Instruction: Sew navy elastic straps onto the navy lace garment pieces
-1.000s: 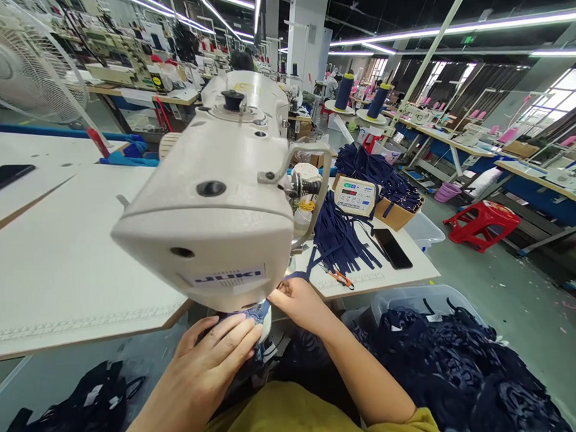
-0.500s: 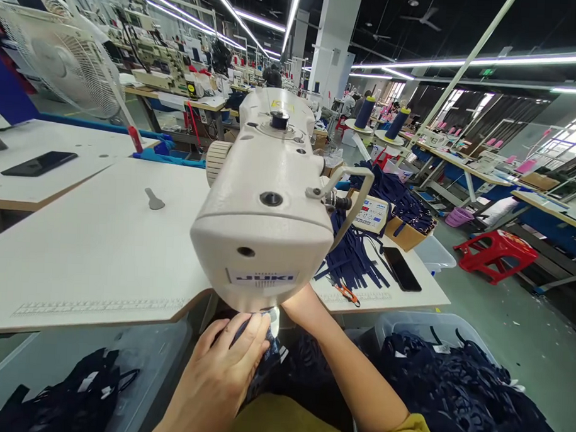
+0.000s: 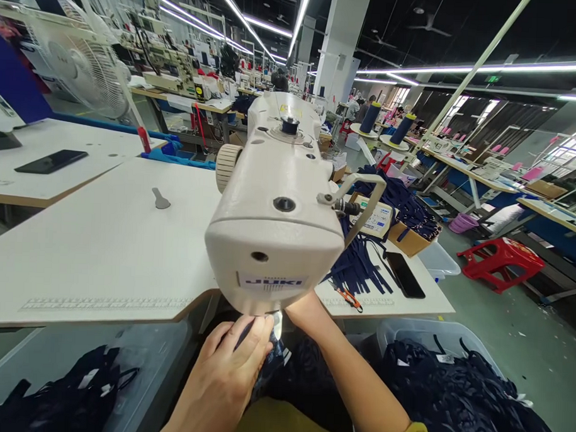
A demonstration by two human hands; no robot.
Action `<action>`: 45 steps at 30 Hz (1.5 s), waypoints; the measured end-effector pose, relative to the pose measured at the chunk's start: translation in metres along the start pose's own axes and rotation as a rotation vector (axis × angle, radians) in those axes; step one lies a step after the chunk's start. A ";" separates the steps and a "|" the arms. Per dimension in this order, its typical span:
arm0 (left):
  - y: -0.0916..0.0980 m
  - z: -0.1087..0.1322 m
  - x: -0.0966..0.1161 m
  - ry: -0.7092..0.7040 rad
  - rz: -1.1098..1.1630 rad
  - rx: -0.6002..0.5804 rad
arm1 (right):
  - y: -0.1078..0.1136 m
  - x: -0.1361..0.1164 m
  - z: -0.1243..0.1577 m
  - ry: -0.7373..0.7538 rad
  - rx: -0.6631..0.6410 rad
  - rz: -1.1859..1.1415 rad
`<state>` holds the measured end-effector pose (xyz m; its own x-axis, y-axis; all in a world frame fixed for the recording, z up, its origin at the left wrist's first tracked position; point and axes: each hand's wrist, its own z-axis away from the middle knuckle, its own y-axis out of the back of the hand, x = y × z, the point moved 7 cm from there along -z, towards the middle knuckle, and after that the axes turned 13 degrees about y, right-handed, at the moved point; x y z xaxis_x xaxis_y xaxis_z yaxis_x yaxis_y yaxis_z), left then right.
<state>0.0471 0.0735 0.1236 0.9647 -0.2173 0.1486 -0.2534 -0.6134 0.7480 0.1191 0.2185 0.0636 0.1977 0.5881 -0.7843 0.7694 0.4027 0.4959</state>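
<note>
A cream sewing machine [image 3: 275,241] fills the middle of the view, its rounded end facing me. Just below it, my left hand [image 3: 233,359] is closed on a dark navy lace garment [image 3: 274,357], with the fingers bent over the fabric near the needle area. My right hand [image 3: 303,308] reaches in under the machine head from the right; its fingers are hidden behind the head, so what they hold does not show. Part of the garment hangs down toward my lap. A small white label shows on it.
Clear bins of navy garments stand at left [image 3: 140,387] and right [image 3: 392,330]. On the table lie navy strips [image 3: 362,266], orange-handled snips [image 3: 349,299], a phone [image 3: 405,275] and a small metal piece [image 3: 160,200]. A red stool [image 3: 501,264] stands on the right.
The whole view has shifted slightly, so the machine sits a little farther right. Both hands keep nearly the same places at the machine, with the left still on the garment.
</note>
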 end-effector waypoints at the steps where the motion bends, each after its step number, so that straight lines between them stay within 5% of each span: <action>1: -0.001 0.000 0.000 0.003 0.003 -0.005 | 0.000 0.001 0.000 -0.004 -0.003 0.005; 23: 0.002 0.010 -0.006 0.000 -0.016 0.041 | -0.005 0.013 0.005 -0.107 -0.044 0.101; 45: -0.002 0.005 -0.001 0.017 0.017 0.038 | -0.001 -0.004 0.005 -0.040 0.158 0.093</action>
<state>0.0462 0.0709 0.1184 0.9614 -0.2150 0.1719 -0.2715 -0.6382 0.7204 0.1209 0.2119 0.0646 0.2938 0.5881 -0.7536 0.8320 0.2308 0.5045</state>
